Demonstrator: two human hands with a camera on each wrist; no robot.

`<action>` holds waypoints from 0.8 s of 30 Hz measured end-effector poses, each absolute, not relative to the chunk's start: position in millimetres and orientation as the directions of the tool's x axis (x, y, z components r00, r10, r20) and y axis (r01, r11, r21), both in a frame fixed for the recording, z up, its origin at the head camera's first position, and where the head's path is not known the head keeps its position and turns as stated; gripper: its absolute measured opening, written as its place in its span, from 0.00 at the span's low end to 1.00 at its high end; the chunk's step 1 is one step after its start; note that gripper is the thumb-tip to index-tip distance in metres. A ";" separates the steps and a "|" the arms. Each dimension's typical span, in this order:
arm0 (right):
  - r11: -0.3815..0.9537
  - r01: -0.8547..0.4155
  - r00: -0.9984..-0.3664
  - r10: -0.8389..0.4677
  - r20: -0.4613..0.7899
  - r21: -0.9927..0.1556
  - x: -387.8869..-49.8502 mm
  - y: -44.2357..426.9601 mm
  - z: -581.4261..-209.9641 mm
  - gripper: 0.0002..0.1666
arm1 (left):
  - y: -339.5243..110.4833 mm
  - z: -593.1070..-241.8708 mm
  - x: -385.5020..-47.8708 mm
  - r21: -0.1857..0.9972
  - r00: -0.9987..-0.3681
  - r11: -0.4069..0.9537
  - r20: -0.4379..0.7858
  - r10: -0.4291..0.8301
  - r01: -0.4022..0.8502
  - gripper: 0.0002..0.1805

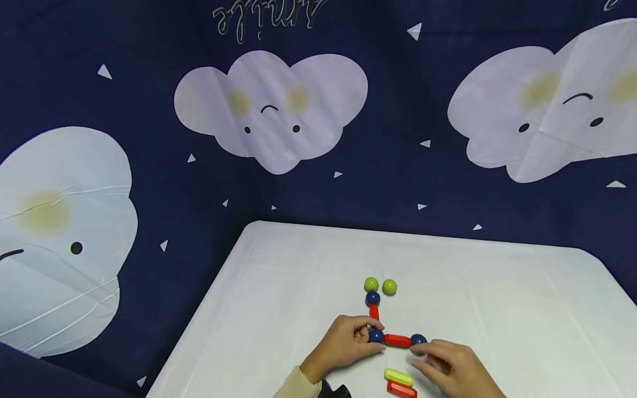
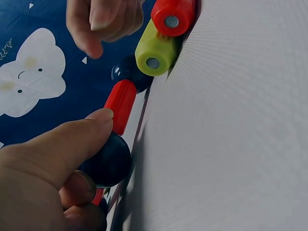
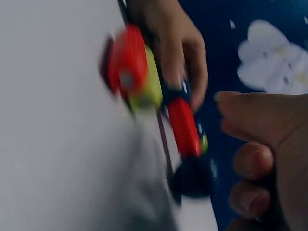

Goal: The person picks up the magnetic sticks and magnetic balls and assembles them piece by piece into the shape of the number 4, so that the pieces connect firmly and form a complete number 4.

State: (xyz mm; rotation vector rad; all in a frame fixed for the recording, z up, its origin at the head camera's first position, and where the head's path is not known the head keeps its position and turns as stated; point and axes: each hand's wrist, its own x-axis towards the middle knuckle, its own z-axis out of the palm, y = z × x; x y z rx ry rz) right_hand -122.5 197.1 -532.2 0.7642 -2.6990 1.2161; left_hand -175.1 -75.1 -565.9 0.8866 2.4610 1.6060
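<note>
My left hand (image 1: 348,340) pinches a dark blue ball (image 1: 376,335) at the corner of an L-shaped build of magnetic rods and balls. From that ball a red rod (image 1: 397,341) runs right to another blue ball (image 2: 130,73). A second red rod (image 1: 374,313), partly behind the left fingers, leads away to a third blue ball (image 1: 372,298). My right hand (image 1: 455,365) hovers beside the right-end ball (image 3: 194,176), thumb and fingers apart and holding nothing; in the right wrist view a gap separates them from it.
Two green balls (image 1: 390,287) sit at the far end, one at or against the far blue ball. A loose yellow-green rod (image 1: 398,377) and a red rod (image 1: 402,389) lie side by side on the white table (image 1: 278,265) nearer me. A dark cloud-print cloth (image 1: 398,110) hangs behind.
</note>
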 end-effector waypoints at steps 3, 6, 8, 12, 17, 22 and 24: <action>0.542 -0.508 -0.818 -0.548 0.177 -0.669 -119.5 185.2 -530.5 0.10 | -75.9 -568.1 -173.3 0.855 -0.830 0.291 0.246 0.500 0.429 0.16; 0.586 -0.523 -0.792 -0.603 0.099 -0.619 -120.8 176.3 -527.2 0.12 | -76.2 -567.9 -173.6 0.859 -0.831 0.289 0.241 0.502 0.423 0.16; 0.618 -0.530 -0.788 -0.612 0.068 -0.580 -122.7 173.4 -524.8 0.13 | -76.0 -567.0 -174.5 0.860 -0.832 0.289 0.239 0.501 0.421 0.16; 0.676 -0.524 -0.798 -0.602 0.021 -0.518 -125.4 171.0 -519.5 0.16 | -74.9 -564.9 -175.7 0.857 -0.831 0.293 0.240 0.503 0.425 0.16; 0.733 -0.500 -0.832 -0.554 0.020 -0.461 -125.3 172.3 -517.2 0.18 | -74.1 -564.1 -176.8 0.850 -0.827 0.295 0.249 0.505 0.437 0.17; 0.793 -0.430 -0.885 -0.464 0.029 -0.432 -121.0 173.6 -518.9 0.15 | -74.8 -565.2 -175.9 0.859 -0.833 0.295 0.233 0.502 0.418 0.17; 0.813 -0.398 -0.904 -0.425 0.033 -0.425 -118.5 173.1 -520.2 0.16 | -75.3 -565.8 -175.5 0.861 -0.835 0.297 0.228 0.500 0.412 0.17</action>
